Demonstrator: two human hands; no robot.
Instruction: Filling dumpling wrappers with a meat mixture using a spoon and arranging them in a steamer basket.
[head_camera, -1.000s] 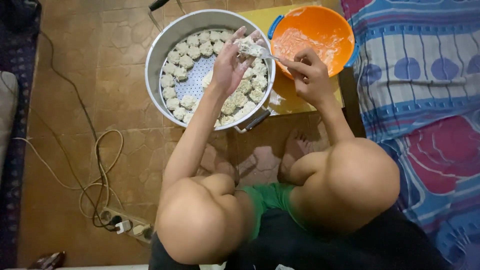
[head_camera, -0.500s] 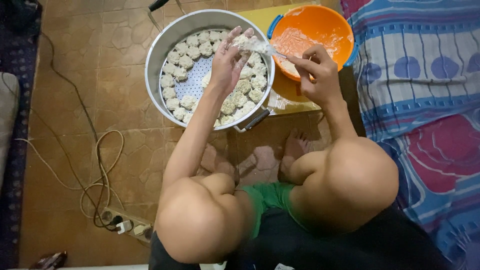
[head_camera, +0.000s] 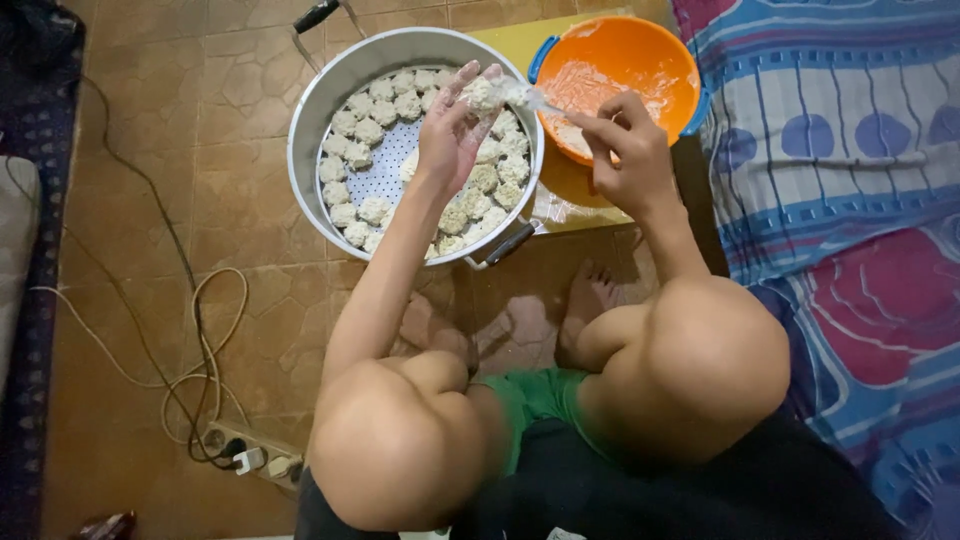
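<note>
Knees: bare, bent up nearest the camera, the person squatting on the brown tiled floor (head_camera: 150, 200), feet tucked under.
Near left: a power strip (head_camera: 255, 462) with a plug in it, pale cables looping away across the tiles.
Right edge: a blue, red and white patterned mattress (head_camera: 850, 200) runs along the floor.
Left hand (head_camera: 452, 130): raised over the steamer, palm up, fingers cupped loosely around a dumpling (head_camera: 487, 92) that rests at the fingertips. Cradling, not clamped.
Right hand (head_camera: 625, 150): closed in a pinch on a small spoon (head_camera: 535, 98), its tip touching the dumpling's right side.
Key relation: the spoon's long axis runs right to left, from the right hand into the dumpling; the dumpling lies just left of the right hand and already in the left one, directly above the tray's right half.
Steamer pot (head_camera: 330, 90): a big round metal one with a perforated tray, pale dumplings packed in rings around the rim, a bare patch of holes left of centre.
Orange bowl (head_camera: 650, 50): far right of the pot, touching it or nearly so, blue handles, smeared with whitish filling.
Yellow board (head_camera: 580, 190): under the bowl, a clear plastic scrap on its near edge.
</note>
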